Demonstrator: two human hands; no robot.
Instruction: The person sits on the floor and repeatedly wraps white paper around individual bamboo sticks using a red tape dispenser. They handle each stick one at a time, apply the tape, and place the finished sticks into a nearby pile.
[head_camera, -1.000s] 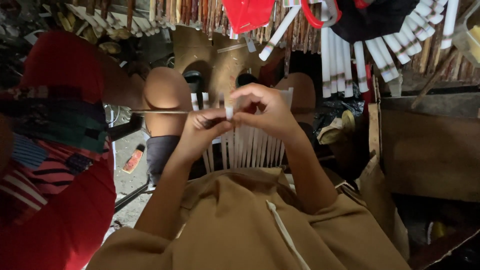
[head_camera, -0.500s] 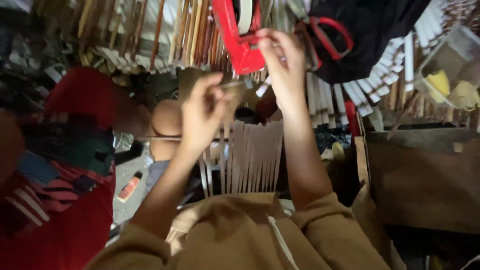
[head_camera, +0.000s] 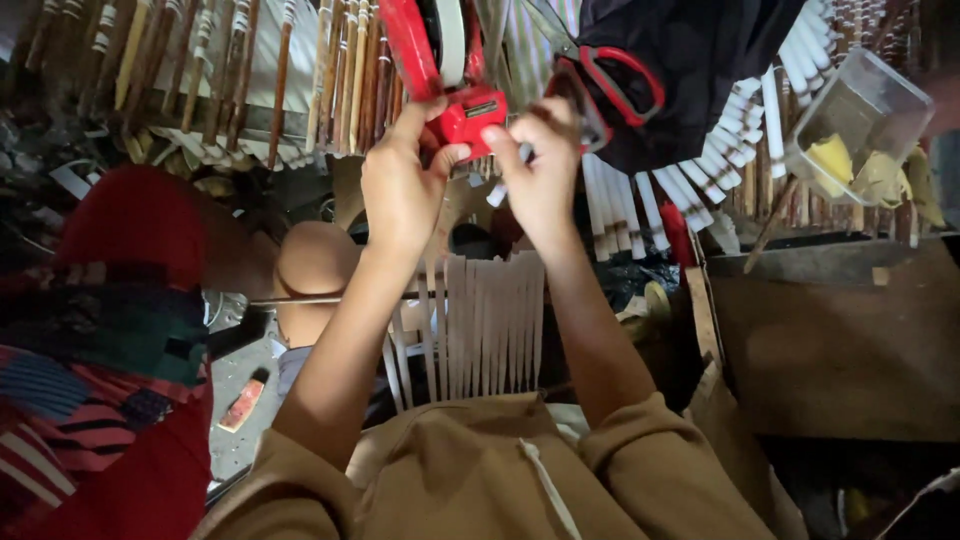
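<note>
In a cluttered workshop, the left hand (head_camera: 400, 190) holds the red tape dispenser (head_camera: 455, 95) firmly, and beside it the right hand (head_camera: 540, 175) should pinch the tape end evenly.

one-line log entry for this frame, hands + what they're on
left hand: grips red tape dispenser | right hand: fingertips at its front end | lap: row of pale strips | red-handled scissors beside
</note>
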